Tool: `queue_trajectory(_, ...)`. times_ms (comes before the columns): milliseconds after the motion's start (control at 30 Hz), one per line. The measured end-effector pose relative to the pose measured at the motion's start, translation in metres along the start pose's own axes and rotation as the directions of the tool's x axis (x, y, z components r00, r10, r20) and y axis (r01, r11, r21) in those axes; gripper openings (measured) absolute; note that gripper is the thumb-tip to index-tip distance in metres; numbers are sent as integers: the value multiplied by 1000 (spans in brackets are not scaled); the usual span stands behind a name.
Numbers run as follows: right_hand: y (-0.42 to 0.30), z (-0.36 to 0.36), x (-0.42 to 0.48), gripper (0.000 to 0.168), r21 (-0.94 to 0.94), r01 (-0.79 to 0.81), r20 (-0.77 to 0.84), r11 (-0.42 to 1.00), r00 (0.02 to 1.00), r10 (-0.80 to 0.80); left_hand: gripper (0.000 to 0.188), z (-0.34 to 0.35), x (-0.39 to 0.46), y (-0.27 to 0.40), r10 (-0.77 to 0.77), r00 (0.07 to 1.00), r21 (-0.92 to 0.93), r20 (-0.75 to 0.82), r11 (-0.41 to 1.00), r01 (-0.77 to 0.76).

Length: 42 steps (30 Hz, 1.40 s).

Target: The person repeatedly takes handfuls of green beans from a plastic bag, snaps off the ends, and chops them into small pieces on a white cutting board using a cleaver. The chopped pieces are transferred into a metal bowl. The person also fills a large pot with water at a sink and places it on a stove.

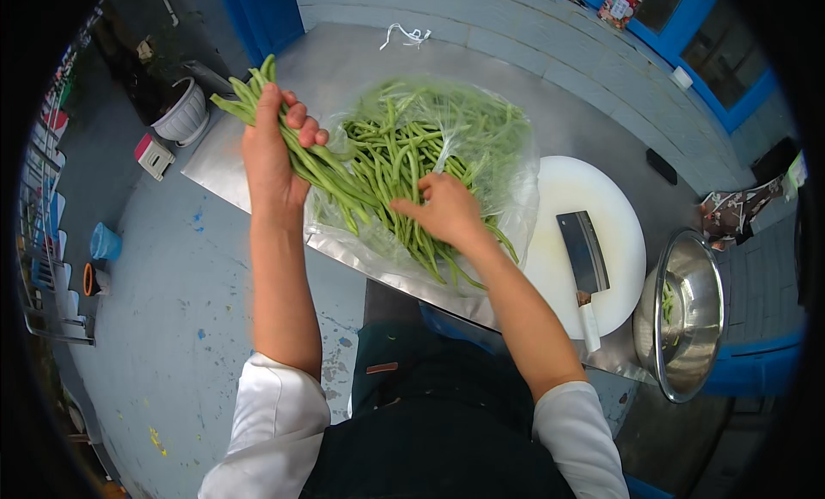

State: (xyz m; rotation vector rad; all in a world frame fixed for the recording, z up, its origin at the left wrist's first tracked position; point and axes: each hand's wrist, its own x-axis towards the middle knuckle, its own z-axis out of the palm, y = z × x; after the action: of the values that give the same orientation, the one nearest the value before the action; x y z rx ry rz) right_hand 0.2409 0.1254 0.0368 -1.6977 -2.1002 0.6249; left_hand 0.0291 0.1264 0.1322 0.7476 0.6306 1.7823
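My left hand [274,138] is closed around a bundle of long green beans [332,176], raised at the left edge of the pile. The bundle's upper ends stick out past my thumb, and its lower ends slope down towards the heap. More green beans [393,154] lie in an open, clear plastic bag [486,135], partly covered by its film. Over the middle of this heap is my right hand [445,205], thumb and fingers apart at the beans. No bean shows clearly between them, and the undersides of the fingers are hidden.
Right of the bag, a cleaver [583,254] lies on a round white cutting board [548,183]. A steel bowl [689,293] with a few green pieces stands at the metal table's [316,54] right end. White string [409,35] lies near the wall; a dark object [662,166] sits behind the board.
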Motion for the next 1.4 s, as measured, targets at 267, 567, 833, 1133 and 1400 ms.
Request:
queue_trajectory(267,29,14,4,22,543,-100,-72,834,984,165,26,-3,-10,-16,-143,990,185,-10,972,142)
queue_trajectory(567,-6,-30,-12,16,627,310,-285,714,945,-160,31,24,-30,-76,-273,952,293,139,930,224)
queue_trajectory(833,-8,-26,-20,24,297,384,-321,874,902,-288,24,10,-33,-85,-320,904,341,284,915,217)
queue_trajectory(1133,-16,-57,-24,23,481,319,-404,816,907,-116,28,13,-30,-63,-148,961,512,234,859,8)
queue_trajectory(1400,-6,-78,-37,30,886,230,-191,403,972,-134,36,47,-45,-56,-139,899,841,415,435,-322)
